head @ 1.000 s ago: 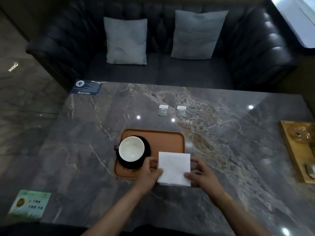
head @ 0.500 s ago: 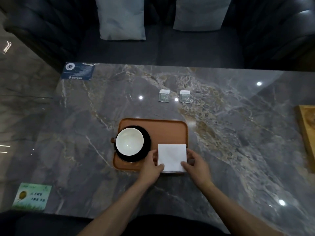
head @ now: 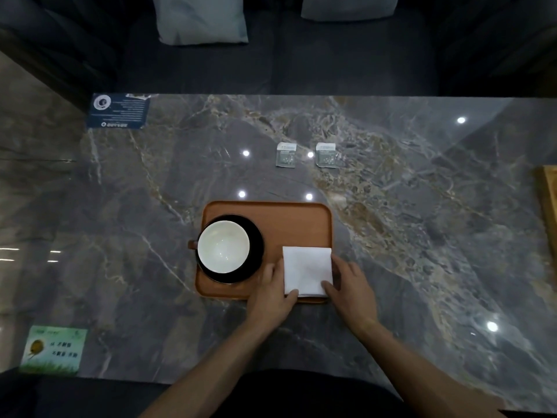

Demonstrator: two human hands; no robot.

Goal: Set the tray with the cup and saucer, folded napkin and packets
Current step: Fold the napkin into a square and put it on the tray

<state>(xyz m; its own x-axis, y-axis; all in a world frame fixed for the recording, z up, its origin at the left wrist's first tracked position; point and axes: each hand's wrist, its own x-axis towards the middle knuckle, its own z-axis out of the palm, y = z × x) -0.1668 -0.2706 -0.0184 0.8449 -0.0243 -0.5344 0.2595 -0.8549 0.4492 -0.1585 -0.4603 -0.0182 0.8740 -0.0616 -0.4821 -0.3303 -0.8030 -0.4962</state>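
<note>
An orange-brown tray (head: 295,218) lies on the marble table. On its left half stands a white cup (head: 223,246) on a black saucer (head: 256,251), its handle pointing left. A folded white napkin (head: 307,271) lies in the tray's near right corner. My left hand (head: 272,294) grips the napkin's left edge, thumb on its near corner. My right hand (head: 351,286) holds the right edge, fingers on the near right corner. Two small packets, one (head: 285,154) and the other (head: 326,155), lie side by side on the table beyond the tray.
A blue card (head: 119,111) lies at the table's far left corner and a green card (head: 52,349) at the near left corner. A wooden board (head: 548,203) pokes in at the right edge. A dark sofa with two grey cushions (head: 200,18) stands behind the table.
Both hands have carried the napkin forward from the tray's near edge onto the tray's near right corner. The view has tilted downward.
</note>
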